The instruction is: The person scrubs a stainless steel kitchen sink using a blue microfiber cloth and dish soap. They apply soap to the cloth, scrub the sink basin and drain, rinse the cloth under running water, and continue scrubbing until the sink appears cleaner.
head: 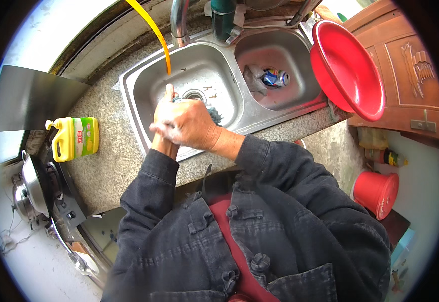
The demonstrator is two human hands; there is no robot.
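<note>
Over the left basin (149, 81) of a stainless steel double sink, my right hand (193, 119) is wrapped across my left hand (167, 97). Most of the left hand is hidden beneath it; its raised thumb and its wrist show. Whitish suds coat the right fingers. A bit of teal material shows by the left thumb, and I cannot tell whether a hand holds it. Beyond my right wrist, a dark teal, mesh-like clump (215, 114) lies on the basin floor. The drain (194, 95) is partly covered by my hands, with small brown scraps near it.
A yellow hose (155, 28) hangs into the left basin beside the chrome faucet (180, 26). A crumpled can (276, 77) and grey cloth (254, 77) lie in the right basin. A red plastic basin (349, 70) leans at its right. A yellow detergent jug (74, 137) stands on the counter (108, 166).
</note>
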